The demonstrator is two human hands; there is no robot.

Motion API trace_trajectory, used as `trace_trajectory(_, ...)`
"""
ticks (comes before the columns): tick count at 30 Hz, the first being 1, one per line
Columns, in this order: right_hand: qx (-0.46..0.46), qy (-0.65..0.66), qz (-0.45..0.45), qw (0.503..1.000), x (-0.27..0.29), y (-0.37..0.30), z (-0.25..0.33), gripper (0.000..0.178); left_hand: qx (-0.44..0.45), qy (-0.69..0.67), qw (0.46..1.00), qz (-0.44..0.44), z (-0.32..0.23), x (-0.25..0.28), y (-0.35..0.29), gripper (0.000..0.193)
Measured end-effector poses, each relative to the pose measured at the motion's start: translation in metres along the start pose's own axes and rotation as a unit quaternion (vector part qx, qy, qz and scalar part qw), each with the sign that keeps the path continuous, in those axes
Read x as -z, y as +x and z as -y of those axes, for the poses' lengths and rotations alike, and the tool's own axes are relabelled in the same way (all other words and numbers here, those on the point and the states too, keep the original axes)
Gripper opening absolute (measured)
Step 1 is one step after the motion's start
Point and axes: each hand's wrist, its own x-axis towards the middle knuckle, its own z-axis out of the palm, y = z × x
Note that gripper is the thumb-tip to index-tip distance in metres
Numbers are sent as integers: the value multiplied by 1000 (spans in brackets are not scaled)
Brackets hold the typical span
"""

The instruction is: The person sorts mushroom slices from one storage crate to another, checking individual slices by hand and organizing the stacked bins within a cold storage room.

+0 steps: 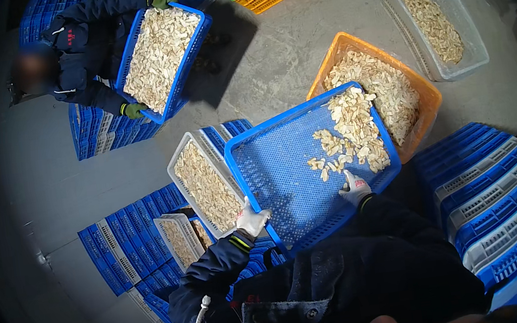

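At ctr, blue mesh tray (282, 171), pale slices (357, 123) R-side; L hand (252, 218) pinching rim (239, 178), R hand (357, 188) unclear.

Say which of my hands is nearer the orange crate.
Right. The right hand grips the blue tray at its near side, lower left of the orange crate; the left hand, farther off, grips the tray's left side.

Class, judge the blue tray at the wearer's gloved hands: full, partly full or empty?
Partly full: pale slices lie at the right of the blue tray, whose perforated floor shows bare at left.
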Motion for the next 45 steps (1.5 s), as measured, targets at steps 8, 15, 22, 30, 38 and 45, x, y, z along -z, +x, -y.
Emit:
trace_trajectory(8,-75,5,5,997,-4,-4,1,80,-13,-3,1000,9,-15,2,-8,71)
trace_trajectory(15,-125,46,-30,991,-22,1,-8,93,-14,58,998,-3,-1,-8,-7,85)
trace_trajectory(22,-103,6,-34,994,-18,-1,-18,77,-21,-3,1000,16,-23,-5,-7,71)
trace_trajectory(30,64,-139,-129,980,26,21,11,65,-35,-53,995,77,33,-4,43,47)
trace_trajectory(38,107,-232,152,955,1,33,38,71,-13,75,996,-46,-54,32,-2,62)
trace_trajectory(45,108,-176,89,975,11,43,32,61,-23,2,998,50,-13,33,33,22)
